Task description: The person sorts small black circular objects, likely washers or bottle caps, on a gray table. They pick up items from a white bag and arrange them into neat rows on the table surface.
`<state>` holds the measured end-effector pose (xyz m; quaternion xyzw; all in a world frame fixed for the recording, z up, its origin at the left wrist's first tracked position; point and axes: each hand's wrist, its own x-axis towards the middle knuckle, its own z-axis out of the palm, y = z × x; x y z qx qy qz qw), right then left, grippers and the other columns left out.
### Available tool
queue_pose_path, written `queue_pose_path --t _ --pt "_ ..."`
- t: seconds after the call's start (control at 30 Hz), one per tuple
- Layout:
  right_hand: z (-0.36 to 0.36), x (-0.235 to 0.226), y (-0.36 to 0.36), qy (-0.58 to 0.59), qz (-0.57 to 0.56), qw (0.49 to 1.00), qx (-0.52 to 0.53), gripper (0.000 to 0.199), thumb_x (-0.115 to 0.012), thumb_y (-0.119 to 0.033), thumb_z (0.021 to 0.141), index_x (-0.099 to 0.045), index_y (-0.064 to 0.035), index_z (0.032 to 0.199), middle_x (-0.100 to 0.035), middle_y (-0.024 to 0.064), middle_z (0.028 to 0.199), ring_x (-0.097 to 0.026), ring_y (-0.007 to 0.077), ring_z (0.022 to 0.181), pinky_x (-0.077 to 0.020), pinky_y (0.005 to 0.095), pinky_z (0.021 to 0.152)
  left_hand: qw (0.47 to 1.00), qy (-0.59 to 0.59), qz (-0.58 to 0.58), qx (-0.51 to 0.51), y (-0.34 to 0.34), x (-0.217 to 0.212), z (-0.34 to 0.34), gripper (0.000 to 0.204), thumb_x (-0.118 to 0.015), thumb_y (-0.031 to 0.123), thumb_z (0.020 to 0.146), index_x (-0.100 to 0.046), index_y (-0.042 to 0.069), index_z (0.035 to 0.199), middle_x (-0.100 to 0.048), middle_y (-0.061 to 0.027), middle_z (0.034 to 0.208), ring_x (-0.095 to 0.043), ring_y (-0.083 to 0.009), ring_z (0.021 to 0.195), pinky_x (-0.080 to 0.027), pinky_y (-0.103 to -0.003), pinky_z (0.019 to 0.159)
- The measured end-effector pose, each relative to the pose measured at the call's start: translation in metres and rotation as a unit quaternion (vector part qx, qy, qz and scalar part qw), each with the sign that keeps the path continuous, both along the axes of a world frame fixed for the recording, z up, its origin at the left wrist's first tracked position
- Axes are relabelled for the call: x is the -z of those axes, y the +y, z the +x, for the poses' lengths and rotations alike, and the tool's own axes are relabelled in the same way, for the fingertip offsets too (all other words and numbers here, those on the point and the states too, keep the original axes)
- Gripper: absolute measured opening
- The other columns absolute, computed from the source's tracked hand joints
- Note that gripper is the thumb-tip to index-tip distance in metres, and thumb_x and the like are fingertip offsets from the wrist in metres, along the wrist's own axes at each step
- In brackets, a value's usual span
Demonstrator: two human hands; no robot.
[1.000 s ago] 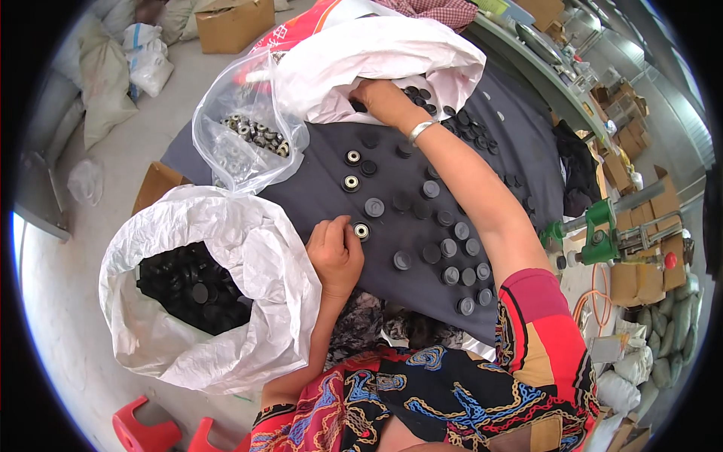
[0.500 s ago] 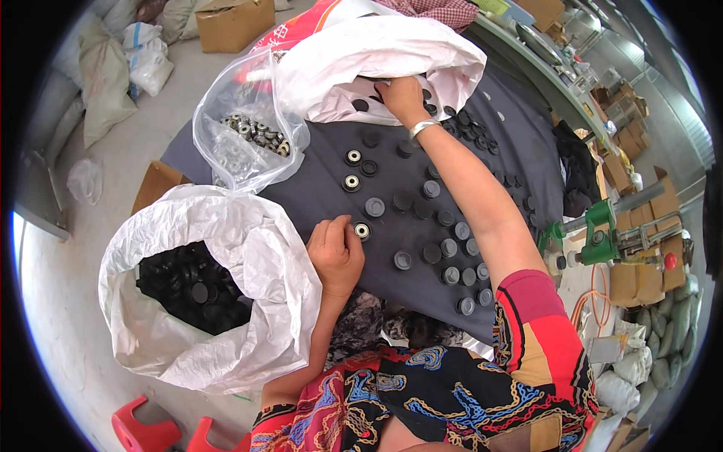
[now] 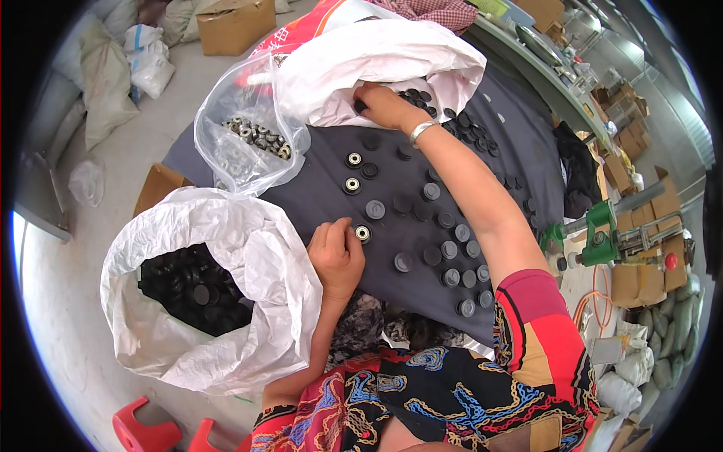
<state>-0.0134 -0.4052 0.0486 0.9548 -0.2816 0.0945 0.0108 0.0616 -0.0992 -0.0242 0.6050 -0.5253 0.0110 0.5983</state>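
Observation:
My right hand (image 3: 388,109) reaches into the mouth of a white woven sack (image 3: 380,45) lying on its side. Its fingertips are closed on a black round cap (image 3: 360,107); more black caps (image 3: 416,96) lie beside it in the sack. My left hand (image 3: 337,256) rests on the dark cloth with its fingers curled, and whatever it may hold is hidden. Touching or almost touching its index finger is a metal bearing (image 3: 362,233) seated in a black cap. Farther off, two similar bearings in caps (image 3: 352,185) stand near an unfilled cap (image 3: 369,170).
Several black caps (image 3: 450,277) are spread over the dark cloth (image 3: 316,196). A clear bag of metal bearings (image 3: 260,139) stands at the left, behind an open white sack (image 3: 218,361) of black parts. A green hand press (image 3: 600,235) is at the right.
My right hand has shifted left within the sack mouth, onto the cap at its left, uncovering the caps behind. My left hand has stayed in place.

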Motion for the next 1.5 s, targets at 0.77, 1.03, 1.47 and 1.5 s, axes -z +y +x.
queue_pose_path --t 0.77,1.03,1.47,1.5 --pt "-0.023 0.005 -0.033 -0.307 -0.011 0.939 0.155 0.033 -0.078 -0.022 0.077 -0.069 0.0038 0.096 -0.072 0.0141 0.097 -0.068 0.0261 0.079 -0.0545 0.0347 0.074 1.0 -0.015 0.003 0.01 -0.001 0.0 0.001 0.017 -0.063 -0.008 0.077 -0.065 -0.001 0.092 -0.061 -0.0125 0.075 -0.06 -0.0269 0.061 -0.048 -0.035 0.054" --pt "0.026 -0.066 -0.073 -0.227 0.011 0.973 0.028 0.05 -0.074 -0.035 0.08 -0.066 -0.0046 0.12 -0.067 0.0128 0.123 -0.061 0.029 0.114 -0.0453 0.037 0.1 0.999 -0.019 0.026 0.005 0.006 -0.002 0.003 0.016 -0.065 -0.006 0.077 -0.065 0.0 0.092 -0.06 -0.0112 0.073 -0.059 -0.0273 0.06 -0.046 -0.037 0.052" --pt "0.019 0.024 -0.108 -0.095 -0.149 0.977 0.116 0.054 -0.047 -0.042 0.097 -0.049 -0.0121 0.141 -0.046 0.0131 0.148 -0.04 0.0312 0.137 -0.028 0.0426 0.116 1.0 -0.021 0.007 0.019 -0.001 -0.001 0.001 0.017 -0.066 -0.007 0.078 -0.064 0.0 0.093 -0.058 -0.0087 0.07 -0.055 -0.0214 0.055 -0.042 -0.033 0.049" --pt "0.013 0.037 -0.123 -0.111 -0.184 0.97 0.112 0.054 -0.047 -0.043 0.097 -0.05 -0.0121 0.141 -0.048 0.0132 0.146 -0.041 0.0315 0.136 -0.0288 0.0428 0.115 1.0 -0.018 0.004 0.026 -0.002 -0.004 0.0 0.017 -0.066 -0.007 0.078 -0.064 0.0 0.093 -0.058 -0.0087 0.07 -0.055 -0.0213 0.054 -0.042 -0.033 0.049"
